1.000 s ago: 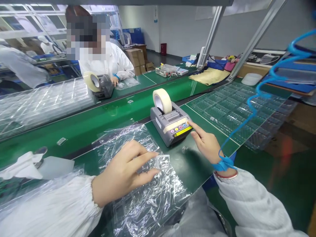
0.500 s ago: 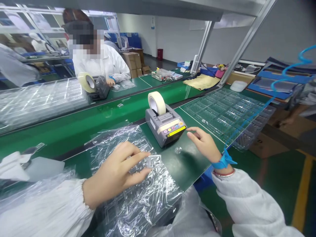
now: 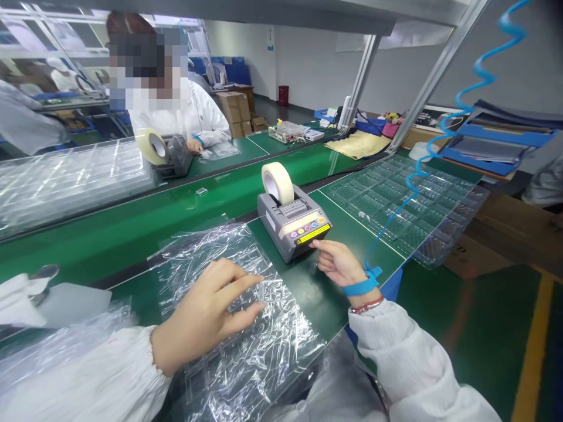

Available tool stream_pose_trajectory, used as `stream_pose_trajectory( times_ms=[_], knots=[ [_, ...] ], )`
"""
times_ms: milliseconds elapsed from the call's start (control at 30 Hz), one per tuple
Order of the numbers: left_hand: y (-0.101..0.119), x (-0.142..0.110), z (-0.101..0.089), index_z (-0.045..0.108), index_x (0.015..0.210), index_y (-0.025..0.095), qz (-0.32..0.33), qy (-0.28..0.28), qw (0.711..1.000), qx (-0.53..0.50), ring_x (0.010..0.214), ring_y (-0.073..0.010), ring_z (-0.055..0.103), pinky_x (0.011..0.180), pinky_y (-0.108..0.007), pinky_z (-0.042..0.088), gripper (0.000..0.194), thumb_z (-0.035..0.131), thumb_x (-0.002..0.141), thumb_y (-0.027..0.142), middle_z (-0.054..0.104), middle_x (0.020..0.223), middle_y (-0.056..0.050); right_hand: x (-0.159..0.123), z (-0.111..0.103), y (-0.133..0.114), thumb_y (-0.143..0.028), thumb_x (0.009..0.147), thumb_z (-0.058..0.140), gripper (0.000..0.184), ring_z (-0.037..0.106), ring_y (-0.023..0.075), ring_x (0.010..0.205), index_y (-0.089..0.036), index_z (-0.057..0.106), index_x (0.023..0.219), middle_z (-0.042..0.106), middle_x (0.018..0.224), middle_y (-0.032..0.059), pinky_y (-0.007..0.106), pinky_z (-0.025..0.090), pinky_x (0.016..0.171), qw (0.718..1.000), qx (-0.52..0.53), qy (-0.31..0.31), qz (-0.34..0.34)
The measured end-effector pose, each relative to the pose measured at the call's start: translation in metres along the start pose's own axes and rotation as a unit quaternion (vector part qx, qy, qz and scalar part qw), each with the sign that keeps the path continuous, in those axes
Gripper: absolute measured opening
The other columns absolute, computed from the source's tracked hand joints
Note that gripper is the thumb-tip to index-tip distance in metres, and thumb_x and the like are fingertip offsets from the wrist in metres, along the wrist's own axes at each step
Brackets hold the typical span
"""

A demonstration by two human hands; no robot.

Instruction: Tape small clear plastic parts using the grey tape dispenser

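Observation:
My left hand [image 3: 211, 316] is over the crinkled clear plastic film [image 3: 281, 346], thumb and fingers closed on a small clear rectangular piece [image 3: 263, 291], seen nearly edge-on. My right hand [image 3: 338, 264], wearing a blue wrist strap [image 3: 363, 286], has its fingers pinched together at the front of a grey tape dispenser [image 3: 281, 237]. Whatever the fingertips hold there is hidden. A roll of cream tape [image 3: 280, 183] stands in the dispenser. Clear moulded trays show beneath the film.
Clear compartment trays [image 3: 391, 205] lie to the right, overhanging the table edge. A coiled blue cord [image 3: 444, 126] runs to my wrist strap. Across the green conveyor belt [image 3: 229, 196], carrying a small piece [image 3: 201, 191], a co-worker [image 3: 197, 111] sits by another tape dispenser [image 3: 178, 157].
My right hand has moved left to the dispenser's front, and its fingers have closed. My left hand stays nearly in place, with the clear piece now turned edge-on. The belt's small piece has shifted left.

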State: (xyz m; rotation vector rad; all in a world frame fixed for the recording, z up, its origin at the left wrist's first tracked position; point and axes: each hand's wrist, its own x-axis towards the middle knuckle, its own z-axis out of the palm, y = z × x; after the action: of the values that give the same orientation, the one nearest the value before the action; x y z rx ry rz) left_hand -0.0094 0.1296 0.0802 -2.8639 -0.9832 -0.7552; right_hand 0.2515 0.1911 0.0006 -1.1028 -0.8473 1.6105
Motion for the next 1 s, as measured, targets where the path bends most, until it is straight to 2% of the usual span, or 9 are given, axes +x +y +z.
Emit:
stream_pose_trajectory(
  times_ms=[267,500,567,667,767,867,1000],
  knots=[
    [-0.001,-0.002,0.003,0.054,0.107,0.016,-0.011,-0.015,1.0,-0.018,0.075,-0.0162,0.045,0.063,-0.03,0.042,0.026,0.057,0.083,0.025,0.051,0.081,-0.004,0.0,0.006,0.0,-0.032,0.057,0.07,0.03,0.014,0.0019,0.034,-0.019,0.044,0.055,0.021,0.037,-0.0141,0.021,0.009,0.036,1.0,-0.008,0.028,-0.002],
    [-0.002,-0.003,0.005,0.053,0.108,0.016,-0.017,-0.021,0.999,-0.028,0.077,-0.0165,0.045,0.066,-0.032,0.042,0.027,0.057,0.082,0.023,0.051,0.083,-0.004,-0.004,0.002,0.0,-0.031,0.061,0.056,0.015,0.017,0.0047,0.036,-0.021,0.045,0.057,0.022,0.04,-0.0126,0.022,0.014,0.038,0.987,-0.138,0.075,-0.032],
    [-0.003,-0.004,0.006,0.054,0.108,0.016,-0.017,-0.023,0.999,-0.028,0.077,-0.0167,0.046,0.066,-0.032,0.042,0.027,0.057,0.082,0.024,0.051,0.084,-0.004,-0.008,-0.004,0.002,-0.028,0.06,0.054,0.013,0.025,0.0056,0.038,-0.02,0.046,0.054,0.03,0.04,-0.0101,0.022,0.018,0.04,0.973,-0.21,0.085,-0.037],
    [-0.004,-0.004,0.008,0.054,0.108,0.016,-0.016,-0.023,0.999,-0.032,0.077,-0.0165,0.047,0.067,-0.031,0.043,0.027,0.058,0.082,0.025,0.052,0.084,-0.004,-0.008,-0.014,0.008,-0.022,0.056,0.057,0.012,0.037,0.0084,0.044,-0.019,0.05,0.047,0.043,0.042,-0.0059,0.023,0.024,0.045,0.938,-0.334,0.086,-0.029],
    [-0.004,-0.005,0.01,0.055,0.107,0.017,-0.02,-0.02,0.999,-0.035,0.077,-0.0164,0.048,0.067,-0.031,0.043,0.027,0.058,0.082,0.026,0.054,0.083,-0.004,-0.002,-0.02,0.015,-0.019,0.054,0.06,0.019,0.037,0.0091,0.043,-0.019,0.046,0.041,0.042,0.039,-0.0059,0.024,0.023,0.045,0.893,-0.439,0.09,-0.023],
    [-0.004,-0.005,0.011,0.056,0.107,0.016,-0.02,-0.022,0.999,-0.035,0.077,-0.0165,0.048,0.067,-0.031,0.043,0.027,0.058,0.082,0.026,0.054,0.083,-0.004,0.005,-0.024,0.017,-0.019,0.054,0.063,0.021,0.035,0.0088,0.042,-0.02,0.044,0.045,0.042,0.039,-0.007,0.024,0.02,0.045,0.857,-0.505,0.101,-0.029],
    [-0.005,-0.006,0.011,0.055,0.107,0.015,-0.019,-0.03,0.999,-0.039,0.078,-0.0168,0.047,0.067,-0.032,0.042,0.028,0.058,0.082,0.026,0.053,0.084,-0.004,0.008,-0.027,0.012,-0.021,0.053,0.068,0.022,0.039,0.0095,0.045,-0.021,0.046,0.054,0.045,0.046,-0.0077,0.023,0.024,0.046,0.836,-0.54,0.087,-0.046]
  ],
)
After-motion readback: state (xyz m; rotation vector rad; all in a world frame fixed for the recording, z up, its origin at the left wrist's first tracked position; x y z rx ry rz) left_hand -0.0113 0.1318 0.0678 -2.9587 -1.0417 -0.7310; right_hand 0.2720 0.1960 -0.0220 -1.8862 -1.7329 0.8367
